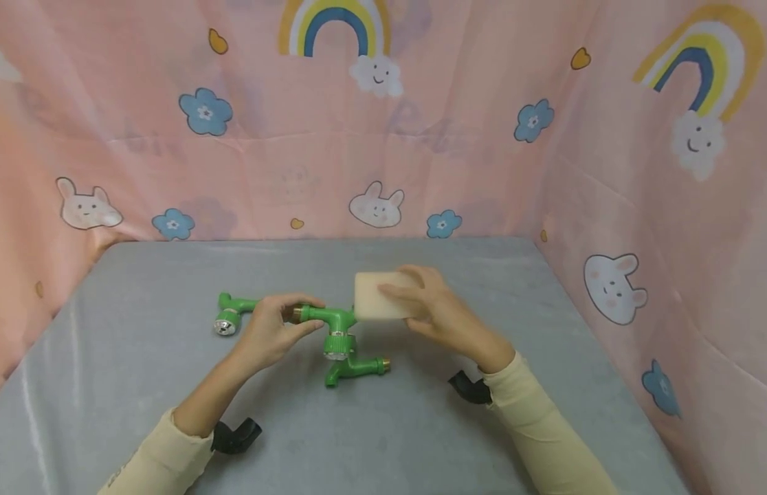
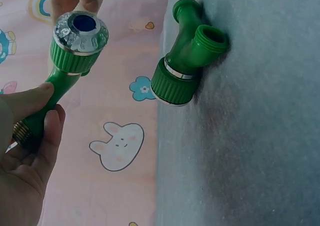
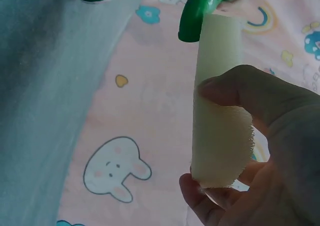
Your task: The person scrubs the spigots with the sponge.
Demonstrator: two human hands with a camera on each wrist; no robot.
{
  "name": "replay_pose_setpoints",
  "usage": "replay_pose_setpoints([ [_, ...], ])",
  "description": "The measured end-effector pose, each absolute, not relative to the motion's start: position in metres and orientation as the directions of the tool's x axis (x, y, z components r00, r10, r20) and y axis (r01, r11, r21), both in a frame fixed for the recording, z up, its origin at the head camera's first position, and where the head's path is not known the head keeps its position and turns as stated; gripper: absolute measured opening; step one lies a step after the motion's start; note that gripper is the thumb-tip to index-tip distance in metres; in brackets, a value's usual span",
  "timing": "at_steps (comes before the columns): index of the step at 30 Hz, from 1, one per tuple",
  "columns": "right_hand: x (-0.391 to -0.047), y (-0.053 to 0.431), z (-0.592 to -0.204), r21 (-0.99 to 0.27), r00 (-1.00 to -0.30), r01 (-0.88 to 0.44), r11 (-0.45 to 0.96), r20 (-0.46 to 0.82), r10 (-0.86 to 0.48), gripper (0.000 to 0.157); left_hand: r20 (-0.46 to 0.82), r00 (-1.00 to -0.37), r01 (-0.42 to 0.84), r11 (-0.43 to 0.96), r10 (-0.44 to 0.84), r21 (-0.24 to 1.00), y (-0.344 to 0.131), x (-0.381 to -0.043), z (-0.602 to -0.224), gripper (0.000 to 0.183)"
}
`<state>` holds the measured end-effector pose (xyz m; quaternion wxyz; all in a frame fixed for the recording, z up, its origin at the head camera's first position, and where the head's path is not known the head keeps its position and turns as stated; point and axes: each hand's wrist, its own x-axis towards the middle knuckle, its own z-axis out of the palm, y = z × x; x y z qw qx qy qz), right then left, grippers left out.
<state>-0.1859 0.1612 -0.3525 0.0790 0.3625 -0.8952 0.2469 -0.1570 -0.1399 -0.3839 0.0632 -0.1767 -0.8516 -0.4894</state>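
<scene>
My left hand [image 1: 269, 335] pinches a green plastic faucet [image 1: 339, 320] by its brass-threaded end, between thumb and fingers, above the table. The faucet's ribbed knob has a clear, faceted cap, plain in the left wrist view. My right hand [image 1: 448, 317] grips a cream sponge block [image 1: 374, 300] beside the spout end of that faucet. In the head view the sponge hides the spout's tip; in the right wrist view the spout [image 3: 195, 21] hangs at the sponge's upper edge. I cannot tell whether they touch.
A second green faucet [image 1: 233, 304] lies on the grey table [image 1: 142, 289], left of my left hand. A third faucet [image 1: 359, 367] lies nearer, below the held one. Black curved pieces [image 1: 236, 436] show at both wrists. Pink patterned cloth [image 1: 266, 151] hangs behind and at the sides.
</scene>
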Motion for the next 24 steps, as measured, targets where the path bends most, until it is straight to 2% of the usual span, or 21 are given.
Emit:
replay_pose_setpoints([
  [5, -0.184, 0.158, -0.354, -0.373, -0.688, -0.726, 0.577, 0.4, -0.606, 0.064, 0.271, -0.934, 0.348, 0.424, 0.232, 0.836, -0.139, -0.158, -0.383, 0.022],
  [9, -0.18, 0.146, -0.356, -0.377, -0.642, -0.764, 0.524, 0.355, -0.68, 0.066, 0.273, -0.933, 0.346, 0.385, 0.233, 0.856, -0.14, -0.16, -0.385, 0.023],
  [14, -0.187, 0.15, -0.358, -0.448, -0.686, -0.717, 0.535, 0.312, -0.657, 0.065, 0.213, -0.959, 0.258, 0.259, 0.187, 0.931, -0.145, -0.162, -0.385, 0.025],
  [19, -0.194, 0.165, -0.358, -0.464, -0.734, -0.674, 0.574, 0.338, -0.589, 0.062, 0.172, -0.973, 0.191, 0.127, 0.152, 0.973, -0.149, -0.164, -0.382, 0.026],
  [24, -0.194, 0.167, -0.354, -0.497, -0.742, -0.669, 0.553, 0.4, -0.538, 0.06, 0.16, -0.977, 0.164, 0.023, 0.139, 0.986, -0.149, -0.164, -0.38, 0.033],
])
